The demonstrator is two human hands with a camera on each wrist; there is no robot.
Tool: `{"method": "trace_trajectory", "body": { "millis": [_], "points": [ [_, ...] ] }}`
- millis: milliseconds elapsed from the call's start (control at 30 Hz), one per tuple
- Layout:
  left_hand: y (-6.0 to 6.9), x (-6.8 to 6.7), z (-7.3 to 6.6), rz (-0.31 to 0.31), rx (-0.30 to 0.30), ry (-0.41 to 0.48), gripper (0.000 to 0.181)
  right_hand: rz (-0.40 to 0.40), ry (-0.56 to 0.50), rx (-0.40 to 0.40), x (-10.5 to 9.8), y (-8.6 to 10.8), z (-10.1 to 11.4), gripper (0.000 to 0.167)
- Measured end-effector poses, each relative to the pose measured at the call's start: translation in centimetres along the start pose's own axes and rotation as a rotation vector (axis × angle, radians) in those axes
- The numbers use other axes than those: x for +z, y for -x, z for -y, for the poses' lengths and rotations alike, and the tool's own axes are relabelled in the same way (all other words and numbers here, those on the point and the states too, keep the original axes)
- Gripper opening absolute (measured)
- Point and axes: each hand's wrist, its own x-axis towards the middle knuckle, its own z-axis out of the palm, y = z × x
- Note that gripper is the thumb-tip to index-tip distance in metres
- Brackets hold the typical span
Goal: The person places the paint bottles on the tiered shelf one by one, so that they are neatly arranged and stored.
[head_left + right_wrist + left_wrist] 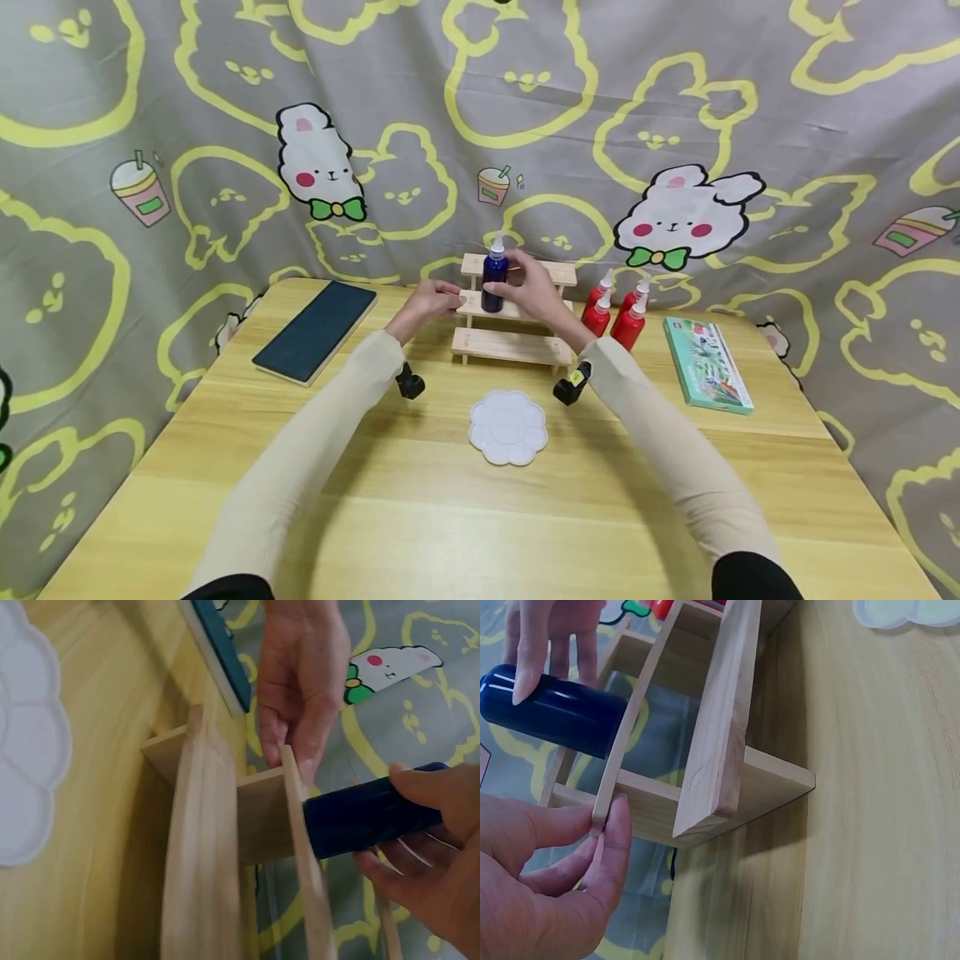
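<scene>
A dark blue bottle point(494, 279) with a white pointed nozzle stands upright on the middle step of a small wooden tiered rack point(510, 343). My right hand point(534, 287) grips the bottle from its right side, thumb in front. The right wrist view shows the bottle's base point(352, 821) against the step board. At the left end of that same step, my left hand point(562, 877) pinches the board's edge between thumb and fingers. In the head view the left hand point(429, 307) is just left of the bottle.
Several red bottles point(627, 327) with white nozzles stand right of the rack. A green-and-white box point(707, 364) lies farther right, a dark-covered book or pad point(315, 332) at the left. A white flower-shaped palette point(508, 427) lies before the rack. Behind hangs a patterned curtain point(405, 75).
</scene>
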Motion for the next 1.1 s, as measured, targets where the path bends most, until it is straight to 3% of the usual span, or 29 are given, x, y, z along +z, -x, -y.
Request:
{"method": "trace_trajectory", "body": {
  "millis": [167,300,467,633,1100],
  "points": [
    [0.0,0.2,0.2,-0.005,0.01,0.006,0.041,-0.154,-0.132,0.002,0.1,-0.4,0.3,0.058],
    [0.1,0.3,0.4,0.006,0.009,0.016,0.041,-0.255,-0.189,-0.05,-0.5,-1.3,1.5,0.056],
    [0.3,0.3,0.1,0.012,0.021,0.006,0.041,-0.266,-0.178,-0.048,-0.9,-3.0,2.3,0.055],
    [0.4,0.2,-0.2,0.004,0.027,-0.001,0.041,-0.239,-0.205,-0.019,-0.1,-4.5,1.4,0.057],
    [0.3,0.2,-0.1,0.012,0.043,-0.003,0.04,-0.304,-0.164,-0.137,1.2,-5.3,-0.9,0.054]
  ]
}}
